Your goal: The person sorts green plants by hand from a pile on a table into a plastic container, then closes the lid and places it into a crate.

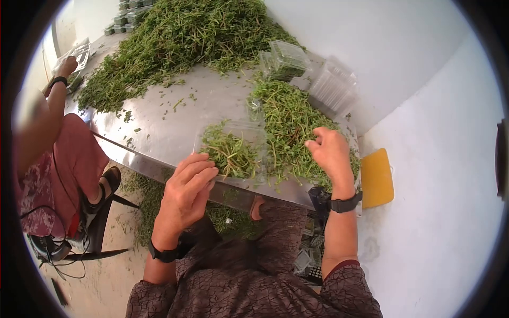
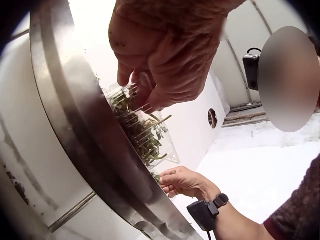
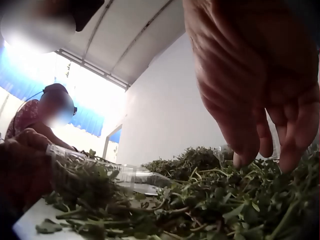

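In front of me on the metal table (image 1: 159,114) is a clear plastic box (image 1: 197,143) with its lid folded back, filled with leafy green stems (image 1: 230,153). My left hand (image 1: 188,185) holds the near left side of the box, fingers bent over its edge in the left wrist view. My right hand (image 1: 334,153) hovers at a loose heap of the same greens (image 1: 286,116) on the right. Its thumb and fingers point down apart at the leaves in the right wrist view, with nothing visible between them.
A large mound of greens (image 1: 196,32) covers the table's back. Stacked clear boxes (image 1: 334,85) and a filled box (image 1: 289,58) stand by the wall. Another person's hand (image 1: 67,66) works at the left. A yellow board (image 1: 377,177) leans near the right edge.
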A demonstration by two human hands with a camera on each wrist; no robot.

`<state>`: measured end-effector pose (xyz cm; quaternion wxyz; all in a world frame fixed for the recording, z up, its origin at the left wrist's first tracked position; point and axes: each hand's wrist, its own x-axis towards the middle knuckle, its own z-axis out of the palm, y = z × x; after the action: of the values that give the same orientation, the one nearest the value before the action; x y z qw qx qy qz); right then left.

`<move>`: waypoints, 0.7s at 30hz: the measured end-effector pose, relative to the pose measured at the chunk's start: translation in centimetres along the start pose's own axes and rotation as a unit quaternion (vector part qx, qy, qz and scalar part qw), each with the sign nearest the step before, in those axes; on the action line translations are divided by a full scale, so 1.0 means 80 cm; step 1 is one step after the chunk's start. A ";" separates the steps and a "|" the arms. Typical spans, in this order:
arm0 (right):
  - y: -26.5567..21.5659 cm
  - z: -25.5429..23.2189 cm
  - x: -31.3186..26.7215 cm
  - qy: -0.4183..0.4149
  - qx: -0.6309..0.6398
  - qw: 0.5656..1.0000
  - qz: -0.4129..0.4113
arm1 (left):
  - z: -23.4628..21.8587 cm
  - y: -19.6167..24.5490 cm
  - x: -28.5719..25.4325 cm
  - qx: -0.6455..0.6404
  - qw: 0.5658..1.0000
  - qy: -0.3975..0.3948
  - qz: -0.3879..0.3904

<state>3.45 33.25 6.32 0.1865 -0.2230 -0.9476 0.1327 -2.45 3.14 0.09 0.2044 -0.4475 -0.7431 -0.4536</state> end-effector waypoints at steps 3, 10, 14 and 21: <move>0.008 0.018 0.003 -0.033 -0.022 0.999 -0.024 | 0.000 -0.002 -0.001 0.003 1.000 -0.005 0.001; 0.021 0.020 0.017 -0.010 -0.090 0.994 -0.067 | -0.001 -0.004 -0.002 0.000 1.000 -0.012 -0.007; 0.012 -0.012 0.017 0.045 0.078 0.996 -0.006 | 0.000 -0.004 -0.003 -0.005 1.000 -0.013 -0.006; 0.013 0.014 0.021 0.027 0.063 0.998 -0.004 | 0.000 -0.006 -0.003 -0.009 1.000 -0.012 -0.008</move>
<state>1.94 34.73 5.45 0.2264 -0.2110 -0.9327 0.1852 -2.70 2.94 -0.30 0.1875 -0.4485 -0.7452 -0.4565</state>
